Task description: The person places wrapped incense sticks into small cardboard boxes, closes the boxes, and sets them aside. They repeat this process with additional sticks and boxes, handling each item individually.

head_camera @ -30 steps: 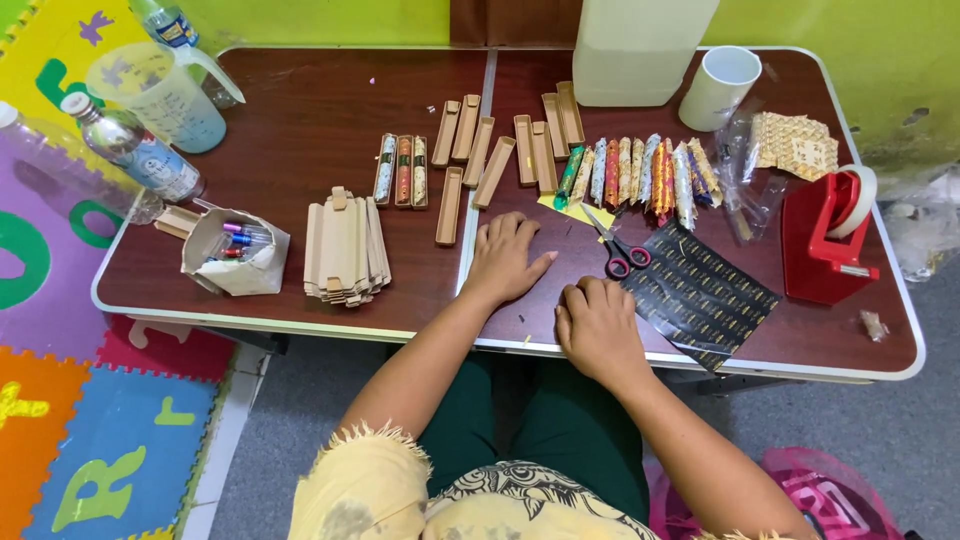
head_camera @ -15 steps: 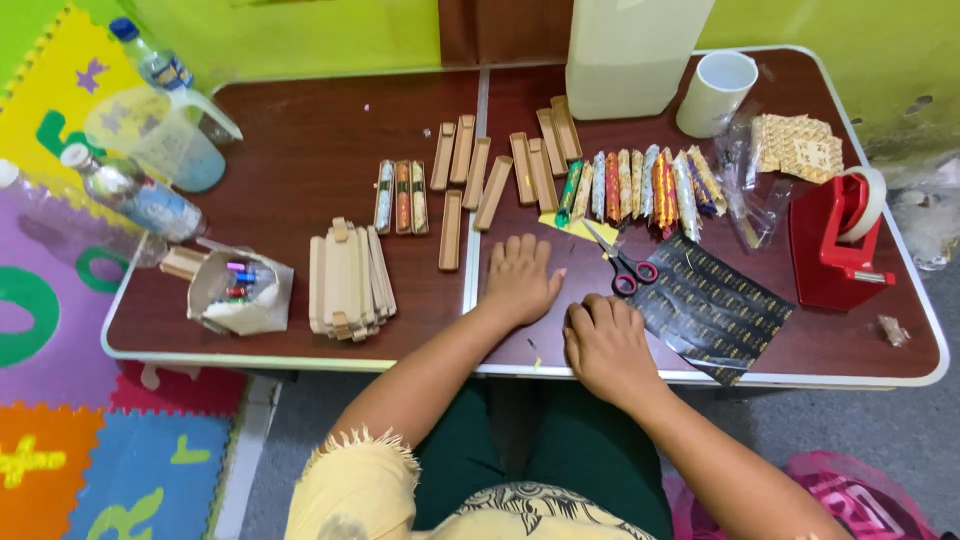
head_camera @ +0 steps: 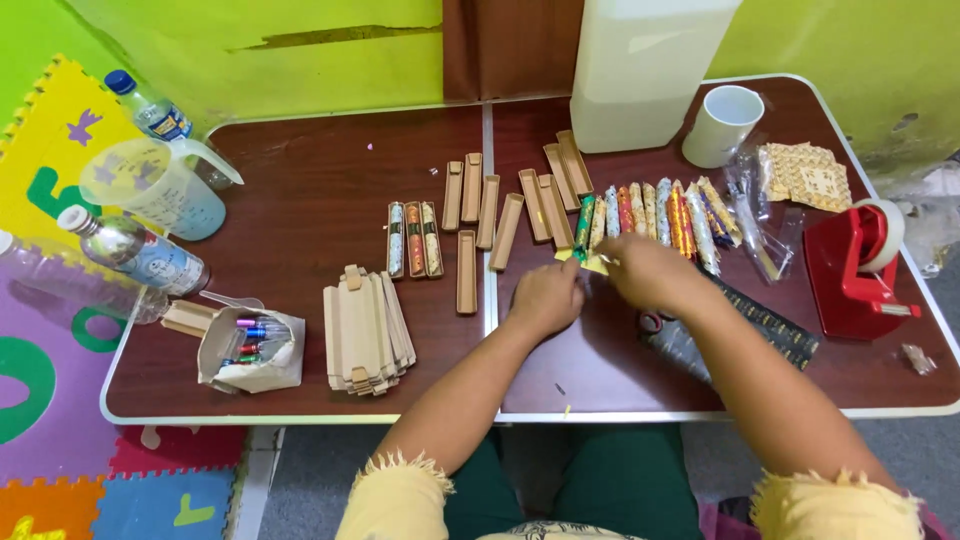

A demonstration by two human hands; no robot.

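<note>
Brown open trays (head_camera: 505, 205) mostly lie empty, only three (head_camera: 414, 239) filled, while both hands, left (head_camera: 547, 297) and right (head_camera: 645, 272), pinch closed on a yellow scrap (head_camera: 590, 263) below the wrapped-stick row (head_camera: 655, 212).

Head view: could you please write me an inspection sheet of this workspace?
Surface: brown folding table, centre seam.
Job's things: yellow paper under both hands; row of patterned sticks; open tan boxes; three filled boxes.
Clutter: flat box stack, marker pouch, red tape dispenser, white mug, jug, bottles.
Grippers: left hand and right hand at the paper; grip unclear.
Cables: nothing seen.
Surroundings: green wall, foam mat.
</note>
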